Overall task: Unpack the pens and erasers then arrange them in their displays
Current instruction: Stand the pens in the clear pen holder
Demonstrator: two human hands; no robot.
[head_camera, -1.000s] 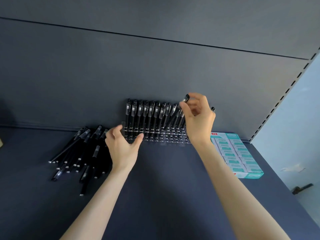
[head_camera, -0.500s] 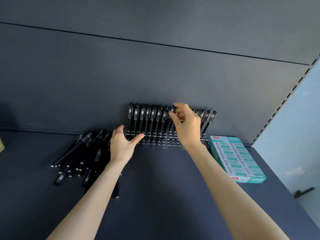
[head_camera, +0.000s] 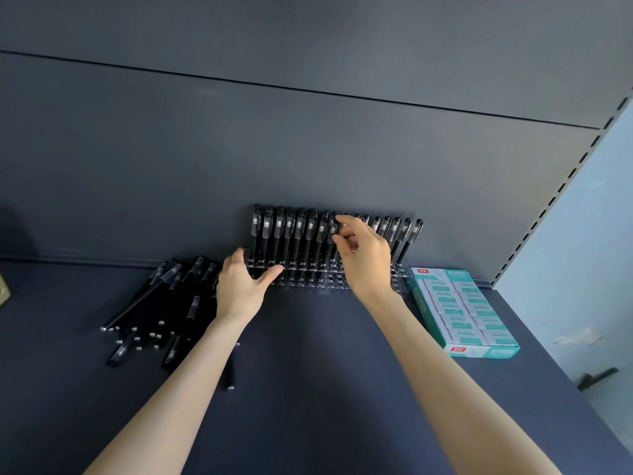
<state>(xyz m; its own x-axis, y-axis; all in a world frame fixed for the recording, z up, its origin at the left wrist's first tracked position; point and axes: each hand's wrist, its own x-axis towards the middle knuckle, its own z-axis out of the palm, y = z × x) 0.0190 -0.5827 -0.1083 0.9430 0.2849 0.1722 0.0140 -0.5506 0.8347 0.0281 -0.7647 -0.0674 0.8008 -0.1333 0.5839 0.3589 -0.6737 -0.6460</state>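
On the head camera, our left hand lies flat with straight fingers and the thumb spread. It rests on the left end of the clear rack and grasps nothing. Our right hand pinches the top of one pen between thumb and fingertips, about midway along the row. That pen stands upright in line with the other pens, which stand in the rack against the back panel. A heap of loose pens lies on the shelf just left of the rack, partly under our left forearm. The eraser box sits just right of the rack.
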